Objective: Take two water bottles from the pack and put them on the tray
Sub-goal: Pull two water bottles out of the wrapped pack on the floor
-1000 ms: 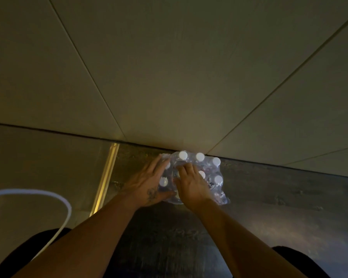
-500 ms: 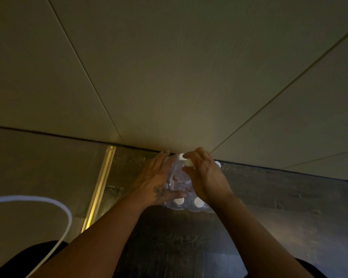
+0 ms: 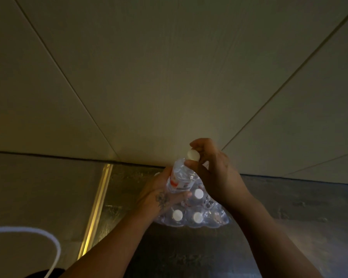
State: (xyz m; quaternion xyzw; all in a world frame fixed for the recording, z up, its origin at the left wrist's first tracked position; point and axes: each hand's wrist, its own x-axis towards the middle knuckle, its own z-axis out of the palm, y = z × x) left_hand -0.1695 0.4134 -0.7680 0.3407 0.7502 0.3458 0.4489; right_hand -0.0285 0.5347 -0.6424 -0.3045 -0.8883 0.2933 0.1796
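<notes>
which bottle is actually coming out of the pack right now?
The tilted water bottle with the red-and-white label, raised above the pack. The right hand pinches its white cap; the left hand steadies its body. The other bottles sit upright in the plastic wrap.

My forearms bare, no sleeves visible. Dark floral tattoo [image 3: 162,199] on back of my left hand [image 3: 159,194]. My right hand [image 3: 217,173] unmarked, no rings, no watch. Dark clothing at lower frame edge.

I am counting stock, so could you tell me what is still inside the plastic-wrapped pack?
Three white-capped bottles show inside the pack. The left hand and the bottle that the right hand grips by its cap cover the rest.
</notes>
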